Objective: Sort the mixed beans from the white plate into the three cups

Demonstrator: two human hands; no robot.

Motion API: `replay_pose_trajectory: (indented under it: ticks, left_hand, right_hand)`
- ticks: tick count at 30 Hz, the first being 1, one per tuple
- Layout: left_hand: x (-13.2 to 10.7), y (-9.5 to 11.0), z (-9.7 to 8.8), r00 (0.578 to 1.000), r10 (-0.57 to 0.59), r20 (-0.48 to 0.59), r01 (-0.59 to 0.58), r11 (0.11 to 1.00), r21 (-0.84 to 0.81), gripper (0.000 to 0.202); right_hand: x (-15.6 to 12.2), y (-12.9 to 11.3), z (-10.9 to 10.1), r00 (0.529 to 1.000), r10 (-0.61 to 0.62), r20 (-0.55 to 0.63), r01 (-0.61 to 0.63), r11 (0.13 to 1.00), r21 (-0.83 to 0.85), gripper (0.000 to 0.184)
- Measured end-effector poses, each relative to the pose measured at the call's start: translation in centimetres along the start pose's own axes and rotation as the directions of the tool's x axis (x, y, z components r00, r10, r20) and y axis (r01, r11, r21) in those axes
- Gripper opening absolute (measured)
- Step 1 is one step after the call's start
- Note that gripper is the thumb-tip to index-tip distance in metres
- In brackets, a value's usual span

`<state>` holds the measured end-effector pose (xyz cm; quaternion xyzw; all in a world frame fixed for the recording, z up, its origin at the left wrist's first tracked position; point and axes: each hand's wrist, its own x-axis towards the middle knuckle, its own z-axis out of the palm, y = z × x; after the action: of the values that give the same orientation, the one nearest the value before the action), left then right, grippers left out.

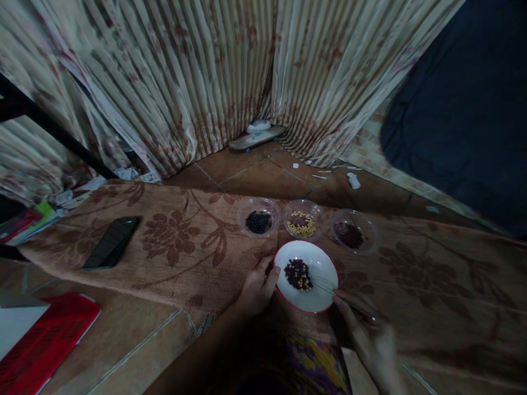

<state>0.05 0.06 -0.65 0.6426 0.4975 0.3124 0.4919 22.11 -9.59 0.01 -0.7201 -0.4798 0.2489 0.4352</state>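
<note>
A white bowl with a red rim [323, 264] is standing near the table's front edge, and dark and yellow beans [298, 274] are already lying mixed together inside it. The stirring seems to be under way: a wire whisk [324, 284] is slanting into the bowl, its head beside the heap. The left hand [258, 288] is pinching the rim, partly closed, thumb over the edge. The right hand [368, 331], blurred, is curling around the whisk's handle; its exact finger spread is hard to tell. Just beyond, three clear tubs are holding unmixed beans: black [258, 222], yellow [302, 225] and dark red [349, 236], so some of each kind is remaining outside the bowl. Farther left, a phone [112, 243] is lying on the cloth-covered table [177, 282].
</note>
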Motion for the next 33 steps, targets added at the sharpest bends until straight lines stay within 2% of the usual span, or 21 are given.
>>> replay_pose_trajectory:
  ticks: [6,18,25,29,33]
  left_hand:
    - [0.0,0.0,0.0,1.0,0.003,0.006,-0.003,1.0,0.002,0.033]
    - [0.0,0.1,0.0,1.0,0.0,-0.004,0.0,1.0,-0.003,0.033]
    - [0.0,0.0,-0.1,1.0,-0.019,-0.009,0.019,1.0,0.013,0.034]
    - [0.0,-0.2,0.0,1.0,-0.008,0.005,0.008,1.0,-0.001,0.035]
    - [-0.1,-0.2,0.0,1.0,0.024,0.004,-0.024,1.0,-0.012,0.034]
  right_hand:
    - [0.0,0.2,0.1,1.0,0.02,-0.022,-0.02,1.0,-0.004,0.024]
    - [0.3,-0.3,0.1,0.99,0.137,-0.045,-0.136,0.99,0.028,0.026]
    - [0.3,-0.1,-0.2,0.965,0.227,-0.133,-0.212,0.97,0.119,0.03]
    - [1.9,-2.5,0.2,0.967,0.192,-0.168,-0.154,0.965,0.214,0.028]
    - [5.4,-7.2,2.9,0.982,0.034,-0.186,0.014,0.967,0.254,0.025]
